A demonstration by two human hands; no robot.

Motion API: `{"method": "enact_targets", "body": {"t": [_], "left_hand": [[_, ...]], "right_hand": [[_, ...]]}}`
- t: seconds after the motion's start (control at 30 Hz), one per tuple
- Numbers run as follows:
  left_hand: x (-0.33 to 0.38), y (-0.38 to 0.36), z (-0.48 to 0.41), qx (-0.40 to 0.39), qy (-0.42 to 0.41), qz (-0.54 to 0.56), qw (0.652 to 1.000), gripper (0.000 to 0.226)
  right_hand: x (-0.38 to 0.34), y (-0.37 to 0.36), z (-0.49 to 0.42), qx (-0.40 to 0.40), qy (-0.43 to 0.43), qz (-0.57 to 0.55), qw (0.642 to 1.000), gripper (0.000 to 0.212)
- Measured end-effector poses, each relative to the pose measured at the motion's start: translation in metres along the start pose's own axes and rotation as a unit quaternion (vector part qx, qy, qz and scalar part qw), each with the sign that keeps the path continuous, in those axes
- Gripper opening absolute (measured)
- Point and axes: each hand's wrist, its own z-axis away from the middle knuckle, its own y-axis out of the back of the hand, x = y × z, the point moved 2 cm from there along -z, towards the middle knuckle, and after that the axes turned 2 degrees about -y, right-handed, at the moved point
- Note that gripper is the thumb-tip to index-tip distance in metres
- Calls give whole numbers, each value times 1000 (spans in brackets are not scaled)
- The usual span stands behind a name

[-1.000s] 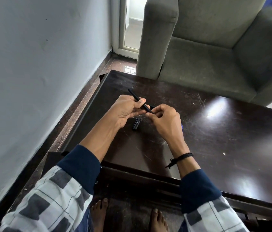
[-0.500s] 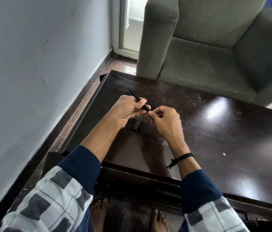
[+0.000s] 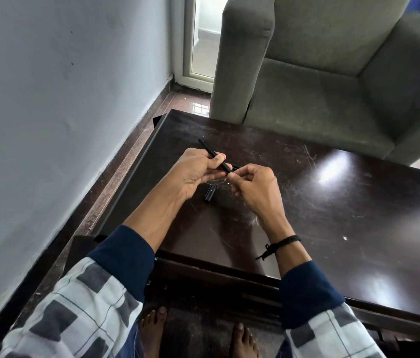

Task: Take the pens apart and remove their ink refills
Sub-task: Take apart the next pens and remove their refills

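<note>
Black pen [image 3: 214,155] unmoved, both hands [image 3: 229,177] still gripping

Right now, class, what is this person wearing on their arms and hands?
Both forearms are bare below pushed-up navy cuffs on grey-and-white checked sleeves. The right hand has a black cord bracelet knotted at the wrist; the left hand wears nothing.
</note>
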Motion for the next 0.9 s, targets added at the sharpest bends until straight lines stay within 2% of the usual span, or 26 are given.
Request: {"method": "enact_targets", "body": {"t": [0.33,0.43,0.5,0.57,0.67,0.8,0.9], "left_hand": [[2,6,-3,10,-11,22,1000,13],[4,11,-8,51,-21,32,998,13],[5,16,-11,85,-26,41,995,9],[6,21,-13,111,-28,51,992,5],[7,27,-16,136,-37,64,988,8],[7,35,-19,164,-42,88,982,5],[7,36,-21,167,-40,96,980,4]], "right_hand": [[-1,1,-1,-18,-4,-76,997,13],[1,3,-1,31,0,-11,999,20],[0,6,1,80,17,36,996,16],[-2,6,2,95,39,62,993,14],[-4,1,5,65,81,119,987,16],[-4,-8,6,-17,106,206,973,6],[-1,-18,8,-95,115,267,952,28]]}}
